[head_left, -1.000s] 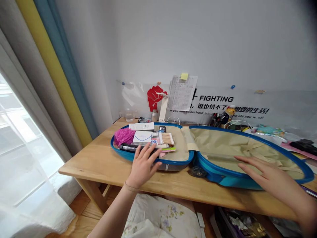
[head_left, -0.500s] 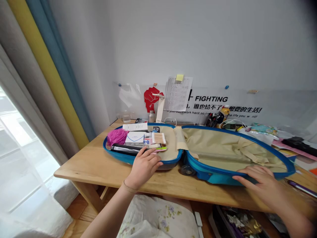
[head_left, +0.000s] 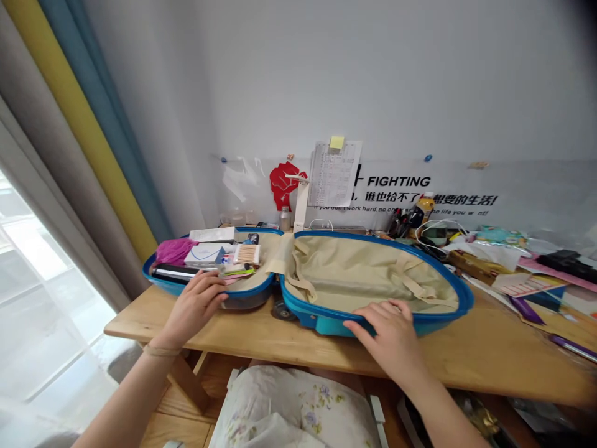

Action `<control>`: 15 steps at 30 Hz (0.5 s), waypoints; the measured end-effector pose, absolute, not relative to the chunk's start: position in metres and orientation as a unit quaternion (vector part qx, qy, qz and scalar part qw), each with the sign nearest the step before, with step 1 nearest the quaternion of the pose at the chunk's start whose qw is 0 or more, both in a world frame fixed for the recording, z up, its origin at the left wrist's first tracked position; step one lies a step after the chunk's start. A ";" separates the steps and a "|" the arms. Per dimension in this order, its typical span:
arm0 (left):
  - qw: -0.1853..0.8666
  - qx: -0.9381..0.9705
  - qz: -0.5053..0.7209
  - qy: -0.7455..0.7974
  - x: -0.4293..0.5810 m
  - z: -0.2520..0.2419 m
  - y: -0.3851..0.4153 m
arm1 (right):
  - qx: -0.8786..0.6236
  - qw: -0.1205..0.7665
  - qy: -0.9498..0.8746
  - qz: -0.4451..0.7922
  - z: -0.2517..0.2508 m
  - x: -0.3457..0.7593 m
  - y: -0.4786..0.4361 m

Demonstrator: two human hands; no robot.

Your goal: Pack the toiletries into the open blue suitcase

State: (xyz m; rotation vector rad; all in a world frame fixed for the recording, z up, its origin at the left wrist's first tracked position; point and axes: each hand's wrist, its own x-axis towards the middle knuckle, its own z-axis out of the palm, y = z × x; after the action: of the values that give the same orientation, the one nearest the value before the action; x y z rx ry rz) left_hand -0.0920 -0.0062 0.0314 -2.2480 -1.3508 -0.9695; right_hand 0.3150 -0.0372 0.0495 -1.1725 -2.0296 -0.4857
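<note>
An open blue suitcase (head_left: 433, 323) with a beige lining lies flat on the wooden desk (head_left: 466, 354). Its left half overhangs the desk's left end and holds a pink mesh puff (head_left: 173, 250), white boxes (head_left: 205, 254), cotton swabs (head_left: 247, 254) and a black tube (head_left: 170, 272). My left hand (head_left: 193, 305) grips the near rim of that left half, fingers curled over the edge. My right hand (head_left: 389, 333) grips the near rim of the empty right half, fingers curled over it.
Clutter covers the desk's right and back: bottles (head_left: 422, 210), cables, papers, a black case (head_left: 566, 262), pens. A paper sheet (head_left: 333, 173) and a red fist sticker (head_left: 282, 183) hang on the wall. Curtains (head_left: 84, 143) stand at left; a floral cushion (head_left: 298, 410) lies below.
The suitcase has slid left along the desk, its left half now past the desk's end. Both hands went from hovering flat to gripping the near rims and moved left with it.
</note>
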 end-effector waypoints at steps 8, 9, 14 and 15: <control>0.155 -0.753 -0.356 -0.532 -0.157 0.034 -0.010 | -0.471 0.366 -0.796 -0.104 0.039 0.239 -0.035; 0.147 -0.748 -0.357 -0.540 -0.162 0.034 -0.010 | -0.468 0.362 -0.801 -0.096 0.039 0.234 -0.035; 0.111 -0.735 -0.347 -0.573 -0.171 0.036 -0.015 | -0.384 0.351 -0.850 -0.081 0.041 0.246 -0.036; 0.105 -0.731 -0.345 -0.580 -0.170 0.039 -0.016 | -0.359 0.366 -0.854 -0.095 0.040 0.258 -0.034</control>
State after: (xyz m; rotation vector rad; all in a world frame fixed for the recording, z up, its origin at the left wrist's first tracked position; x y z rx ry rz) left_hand -0.1700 -0.0159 0.0388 -2.1545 -1.7092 -1.0165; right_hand 0.2582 -0.0344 0.0400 -0.9218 -2.1945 -0.2436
